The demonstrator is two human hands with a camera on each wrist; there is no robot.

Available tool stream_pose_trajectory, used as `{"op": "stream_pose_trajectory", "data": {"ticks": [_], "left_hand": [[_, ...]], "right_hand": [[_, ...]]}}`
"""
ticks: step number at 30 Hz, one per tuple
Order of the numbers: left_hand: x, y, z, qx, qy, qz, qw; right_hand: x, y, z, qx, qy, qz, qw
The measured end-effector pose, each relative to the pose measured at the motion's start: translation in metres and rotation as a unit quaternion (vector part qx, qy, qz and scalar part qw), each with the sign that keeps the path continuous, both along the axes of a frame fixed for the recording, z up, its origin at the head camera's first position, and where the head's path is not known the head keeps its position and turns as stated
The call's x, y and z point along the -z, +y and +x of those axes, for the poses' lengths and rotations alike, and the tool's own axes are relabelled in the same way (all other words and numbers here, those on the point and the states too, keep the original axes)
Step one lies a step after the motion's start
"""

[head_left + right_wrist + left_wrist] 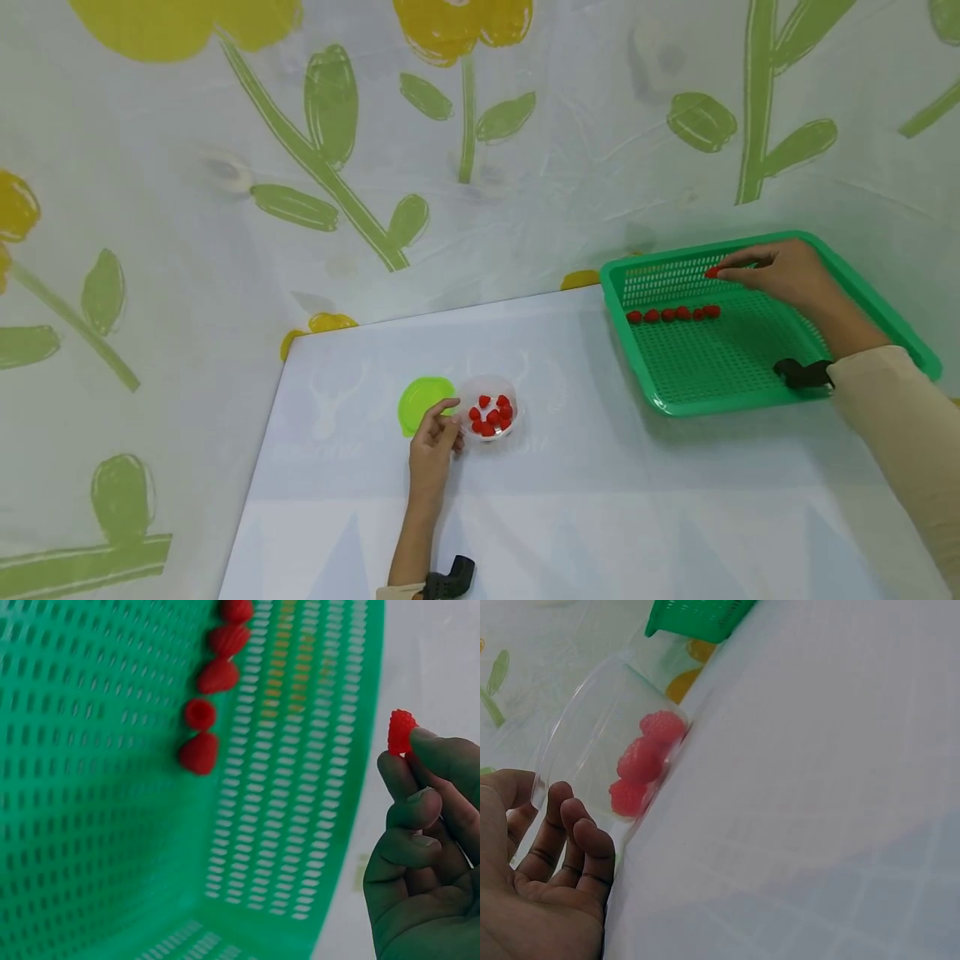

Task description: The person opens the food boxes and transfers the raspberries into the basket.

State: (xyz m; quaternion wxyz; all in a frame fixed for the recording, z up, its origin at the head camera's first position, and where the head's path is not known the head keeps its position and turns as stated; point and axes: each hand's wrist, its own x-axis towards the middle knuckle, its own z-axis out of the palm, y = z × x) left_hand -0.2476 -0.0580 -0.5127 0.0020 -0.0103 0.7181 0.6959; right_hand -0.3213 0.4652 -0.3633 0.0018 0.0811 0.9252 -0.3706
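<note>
The right hand (pixel 787 271) pinches a red berry (pixel 400 733) between its fingers, over the far part of the green basket (pixel 697 362) on the right, where six berries (pixel 682 313) lie in a row. The left hand (pixel 431 454) bends its fingers at the left rim of a clear cup (pixel 487 386) holding more berries (pixel 492 417); whether they grip it I cannot tell. A lime lid (pixel 422 398) lies just left, on the table (pixel 600 475)

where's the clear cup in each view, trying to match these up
Head: the clear cup is near the centre, a little below the middle.
Left wrist: upper left, with red berries showing through its side.
Right wrist: not in it.
Shared landmark: the green basket, right in head, top edge in left wrist, filling much of right wrist.
</note>
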Motion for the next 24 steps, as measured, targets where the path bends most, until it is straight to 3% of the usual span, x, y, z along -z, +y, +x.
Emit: {"op": "stream_pose_trajectory", "data": {"ticks": [11,18,24], "left_hand": [[-0.003,-0.007,0.007,-0.01,-0.013,-0.002,0.9999],[-0.009,-0.002,0.004,0.0,-0.027,0.005,0.9996],[-0.003,0.0,0.001,-0.001,-0.016,0.006,0.9998]], "right_hand": [[0.037,0.024,-0.008,-0.011,-0.046,0.012,0.9988],[0.048,0.033,-0.01,-0.006,-0.071,0.018,0.9973],[0.055,0.043,-0.014,-0.003,-0.091,0.025,0.9955]]}}
